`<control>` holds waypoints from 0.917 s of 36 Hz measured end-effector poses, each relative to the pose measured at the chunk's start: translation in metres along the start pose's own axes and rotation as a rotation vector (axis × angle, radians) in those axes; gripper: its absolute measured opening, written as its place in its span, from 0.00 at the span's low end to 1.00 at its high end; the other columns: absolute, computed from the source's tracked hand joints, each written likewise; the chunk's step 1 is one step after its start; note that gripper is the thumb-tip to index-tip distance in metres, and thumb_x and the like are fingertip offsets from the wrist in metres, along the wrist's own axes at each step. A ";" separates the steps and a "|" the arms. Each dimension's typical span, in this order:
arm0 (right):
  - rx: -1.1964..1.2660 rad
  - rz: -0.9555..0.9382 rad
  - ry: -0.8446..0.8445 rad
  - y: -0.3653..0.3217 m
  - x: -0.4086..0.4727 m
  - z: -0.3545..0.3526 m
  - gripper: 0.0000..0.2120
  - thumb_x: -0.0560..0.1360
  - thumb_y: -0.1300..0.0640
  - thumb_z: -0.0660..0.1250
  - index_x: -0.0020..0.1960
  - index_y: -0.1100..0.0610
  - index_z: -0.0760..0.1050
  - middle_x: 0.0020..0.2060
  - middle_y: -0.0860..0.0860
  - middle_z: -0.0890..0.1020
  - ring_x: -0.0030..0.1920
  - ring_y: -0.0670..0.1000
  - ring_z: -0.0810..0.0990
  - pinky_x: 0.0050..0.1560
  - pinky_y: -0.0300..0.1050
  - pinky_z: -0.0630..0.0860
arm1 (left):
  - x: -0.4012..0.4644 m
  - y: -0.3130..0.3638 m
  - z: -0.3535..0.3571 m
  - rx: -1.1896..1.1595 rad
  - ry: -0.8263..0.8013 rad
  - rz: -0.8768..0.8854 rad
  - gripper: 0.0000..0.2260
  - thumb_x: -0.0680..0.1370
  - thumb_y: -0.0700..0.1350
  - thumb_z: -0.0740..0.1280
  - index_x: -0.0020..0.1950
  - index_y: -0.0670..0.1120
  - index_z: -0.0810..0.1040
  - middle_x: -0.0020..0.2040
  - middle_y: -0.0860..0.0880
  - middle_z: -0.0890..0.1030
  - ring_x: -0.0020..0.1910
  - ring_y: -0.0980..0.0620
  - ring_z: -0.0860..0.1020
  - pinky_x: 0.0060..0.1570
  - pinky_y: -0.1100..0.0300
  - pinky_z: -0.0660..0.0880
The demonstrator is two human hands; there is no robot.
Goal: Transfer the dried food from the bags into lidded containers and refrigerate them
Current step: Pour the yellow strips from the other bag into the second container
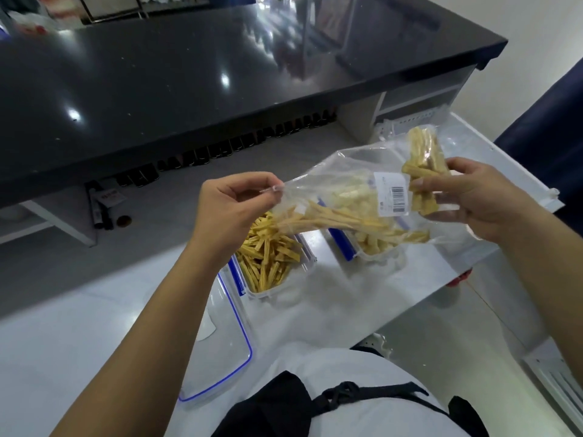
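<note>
I hold a clear plastic bag [344, 171] of yellow dried sticks tilted over the white table. My left hand [233, 209] pinches the bag's open edge. My right hand [473, 197] grips its far end, where a clump of sticks sits under a barcode label [392, 197]. Sticks [331, 219] slide out of the bag's mouth towards an open clear container [268, 260] with blue clips, which holds a heap of the same sticks. A second container [375, 247], partly hidden under the bag, also holds sticks.
A clear lid with a blue seal [220, 351] lies on the white table [331, 304] near me. A black counter [189, 83] runs across the back, with dark bottles [220, 149] beneath it. A blue chair back [555, 127] stands at the right.
</note>
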State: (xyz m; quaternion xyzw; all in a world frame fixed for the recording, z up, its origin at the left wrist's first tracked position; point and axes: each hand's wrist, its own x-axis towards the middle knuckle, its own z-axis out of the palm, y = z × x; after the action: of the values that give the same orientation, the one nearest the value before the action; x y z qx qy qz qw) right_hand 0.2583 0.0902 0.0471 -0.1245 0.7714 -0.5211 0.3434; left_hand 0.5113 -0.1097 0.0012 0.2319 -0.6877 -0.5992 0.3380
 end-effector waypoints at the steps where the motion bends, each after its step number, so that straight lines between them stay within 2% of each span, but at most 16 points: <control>1: -0.003 -0.005 0.000 0.001 0.000 -0.002 0.20 0.72 0.63 0.74 0.63 0.58 0.76 0.56 0.59 0.85 0.56 0.59 0.84 0.45 0.50 0.82 | -0.002 0.002 0.001 -0.012 -0.001 0.006 0.06 0.74 0.33 0.73 0.48 0.43 0.85 0.40 0.50 0.86 0.40 0.53 0.83 0.44 0.63 0.80; 6: -0.033 0.014 -0.018 0.006 0.000 -0.001 0.21 0.71 0.64 0.74 0.63 0.58 0.77 0.53 0.56 0.85 0.52 0.56 0.84 0.46 0.51 0.81 | -0.006 -0.004 0.004 -0.009 -0.011 -0.070 0.06 0.74 0.34 0.74 0.45 0.45 0.86 0.37 0.50 0.85 0.39 0.51 0.83 0.46 0.56 0.81; 9: -0.037 0.003 -0.020 0.006 -0.002 -0.002 0.18 0.72 0.65 0.74 0.61 0.57 0.77 0.53 0.57 0.85 0.49 0.54 0.83 0.46 0.51 0.80 | -0.014 0.000 0.004 -0.037 -0.050 -0.027 0.06 0.74 0.33 0.74 0.45 0.44 0.86 0.37 0.50 0.85 0.39 0.51 0.83 0.44 0.59 0.81; 12: -0.021 0.011 -0.026 0.006 -0.003 -0.002 0.16 0.72 0.64 0.74 0.58 0.55 0.78 0.54 0.56 0.85 0.49 0.54 0.84 0.46 0.50 0.81 | -0.012 -0.002 0.003 -0.019 -0.022 -0.048 0.06 0.74 0.34 0.74 0.46 0.44 0.86 0.38 0.50 0.86 0.40 0.50 0.83 0.45 0.59 0.81; 15: -0.042 0.022 -0.019 0.010 -0.003 0.002 0.20 0.72 0.64 0.74 0.63 0.58 0.77 0.55 0.58 0.85 0.48 0.53 0.84 0.43 0.48 0.81 | -0.010 -0.011 0.001 0.013 0.001 -0.085 0.08 0.74 0.34 0.75 0.44 0.48 0.86 0.39 0.50 0.86 0.40 0.52 0.83 0.45 0.60 0.79; 22: -0.006 -0.025 -0.011 0.005 -0.008 0.005 0.18 0.72 0.63 0.74 0.61 0.55 0.77 0.55 0.57 0.85 0.55 0.57 0.84 0.45 0.49 0.83 | -0.011 0.000 -0.003 -0.008 0.029 0.013 0.07 0.75 0.33 0.73 0.48 0.44 0.85 0.40 0.49 0.86 0.40 0.52 0.83 0.45 0.62 0.81; 25: -0.008 -0.025 -0.012 0.002 -0.008 0.011 0.17 0.72 0.64 0.74 0.59 0.56 0.77 0.54 0.57 0.85 0.53 0.56 0.85 0.43 0.48 0.84 | -0.004 -0.002 -0.006 0.031 0.048 -0.010 0.08 0.75 0.34 0.73 0.46 0.47 0.86 0.39 0.52 0.86 0.40 0.54 0.83 0.44 0.63 0.79; 29: 0.018 -0.067 0.008 -0.002 -0.007 0.015 0.22 0.72 0.63 0.74 0.64 0.57 0.75 0.53 0.55 0.86 0.53 0.56 0.85 0.43 0.49 0.83 | -0.003 0.000 -0.011 0.055 0.046 0.025 0.10 0.76 0.34 0.73 0.46 0.50 0.85 0.40 0.54 0.86 0.42 0.55 0.84 0.45 0.64 0.79; 33: 0.002 -0.075 -0.019 -0.006 -0.006 0.022 0.19 0.72 0.63 0.74 0.61 0.57 0.76 0.53 0.56 0.85 0.52 0.56 0.86 0.40 0.47 0.83 | 0.002 -0.006 -0.016 0.097 0.071 -0.026 0.09 0.76 0.35 0.73 0.46 0.50 0.85 0.41 0.54 0.86 0.42 0.56 0.84 0.46 0.63 0.79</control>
State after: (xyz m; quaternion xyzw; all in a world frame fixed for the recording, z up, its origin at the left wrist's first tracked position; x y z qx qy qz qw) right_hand 0.2760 0.0754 0.0503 -0.1581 0.7622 -0.5332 0.3312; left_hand 0.5213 -0.1226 -0.0036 0.2781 -0.7004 -0.5611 0.3426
